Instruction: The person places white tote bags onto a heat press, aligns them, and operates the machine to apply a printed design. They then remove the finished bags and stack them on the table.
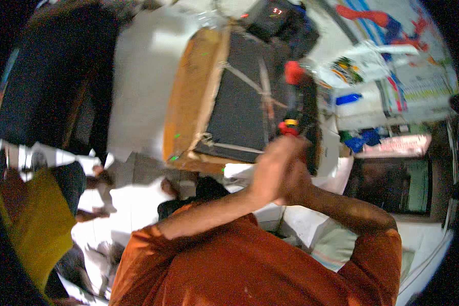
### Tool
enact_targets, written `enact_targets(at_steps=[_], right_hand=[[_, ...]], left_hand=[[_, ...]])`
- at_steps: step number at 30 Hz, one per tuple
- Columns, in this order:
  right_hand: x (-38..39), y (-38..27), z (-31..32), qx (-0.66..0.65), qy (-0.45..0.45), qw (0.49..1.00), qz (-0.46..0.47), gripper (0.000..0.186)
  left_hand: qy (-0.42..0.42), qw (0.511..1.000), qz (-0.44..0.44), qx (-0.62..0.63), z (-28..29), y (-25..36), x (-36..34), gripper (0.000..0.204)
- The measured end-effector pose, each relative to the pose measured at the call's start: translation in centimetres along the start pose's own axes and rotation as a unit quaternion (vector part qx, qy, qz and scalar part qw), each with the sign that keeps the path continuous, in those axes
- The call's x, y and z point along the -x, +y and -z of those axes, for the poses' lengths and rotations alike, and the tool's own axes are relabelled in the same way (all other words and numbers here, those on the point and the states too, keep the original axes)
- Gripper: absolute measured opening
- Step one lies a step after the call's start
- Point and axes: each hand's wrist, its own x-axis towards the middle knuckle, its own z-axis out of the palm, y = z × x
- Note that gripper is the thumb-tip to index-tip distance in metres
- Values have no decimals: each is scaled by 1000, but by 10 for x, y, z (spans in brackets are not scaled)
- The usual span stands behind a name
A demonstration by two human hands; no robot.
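Note:
My left hand (276, 168) and my right hand (297, 184) are pressed together in front of my chest, overlapping and smeared by motion. Both look closed, but the fingers cannot be told apart, and whatever may be between them is hidden. Just beyond the hands is a red and black piece with a yellow band (291, 124); whether they grip it is unclear. Behind it lies a dark, flat panel (239, 102) with pale straps or strips across it, set in an orange-brown box-like frame (191, 97). Farther up is a blurred red piece (293, 72).
A black device with a lit red display (270, 20) stands at the back. On the right are a white plastic bag (347, 69), a blue object (348, 99) and a dark-fronted, oven-like appliance (392, 183). A person in yellow (35, 214) is at the left, near a large dark shape (51, 86).

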Motion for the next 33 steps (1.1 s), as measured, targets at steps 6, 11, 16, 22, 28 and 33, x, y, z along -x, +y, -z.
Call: enact_targets(at_steps=[6, 11, 16, 22, 28, 33], right_hand=[[-10, -34, 23, -6, 9, 990, -142, 43], [-16, -41, 37, -66, 1, 984, -163, 43], [-16, -38, 40, -68, 48, 989, -124, 36], [-13, -52, 103, -104, -31, 988, -111, 42], [-6, -31, 227, -146, 50, 988, -15, 33], [-7, -8, 302, -162, 24, 986, 24, 46]], left_hand=[[-15, 916, 332, 223, -5, -22, 9, 48], [-10, 896, 373, 241, -7, -11, 1, 51], [-23, 908, 373, 187, -3, -12, -1, 51], [-22, 888, 422, 183, -11, 42, -24, 36], [-19, 839, 403, 364, -30, 130, -75, 25], [38, 919, 287, 267, -28, 123, -11, 51]])
